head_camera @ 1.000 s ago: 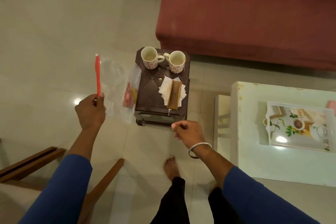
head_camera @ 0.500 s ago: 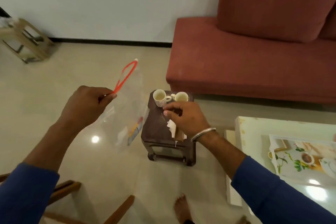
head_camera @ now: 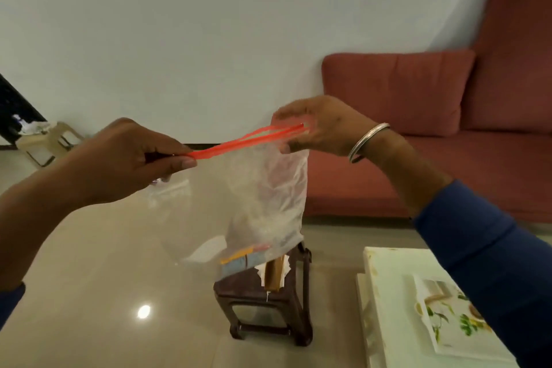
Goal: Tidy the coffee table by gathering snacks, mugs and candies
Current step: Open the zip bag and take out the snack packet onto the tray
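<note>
- My left hand is pinched shut on the left end of the red zip strip of a clear plastic bag, thumb and fingers pressed together over it.
- My right hand grips the strip's right end; the fingertips curl over the top and the thumb sits below.
- The two red lips of the strip stand slightly apart along the middle and meet at my left hand.
- The bag hangs between both hands, held up in the air in front of me, well above the floor.
- Inside the bag, at the bottom, lie a few wrapped items in orange, pale blue and pink; I cannot tell exactly what they are.
- Below the bag stands a small dark brown stool surface. The bag's lower corner appears just above it; whether it touches cannot be told.
- On that surface lies a brown bar-shaped item resting on white napkins, partly hidden by the bag.
- A silver bangle sits on my right wrist; both forearms carry blue sleeves.
- To the right, a white surface bears a floral printed tray, partly hidden by my right sleeve.
- A red sofa stands against the wall behind my right hand.
- A pale plastic stool stands far left by the wall.
</note>
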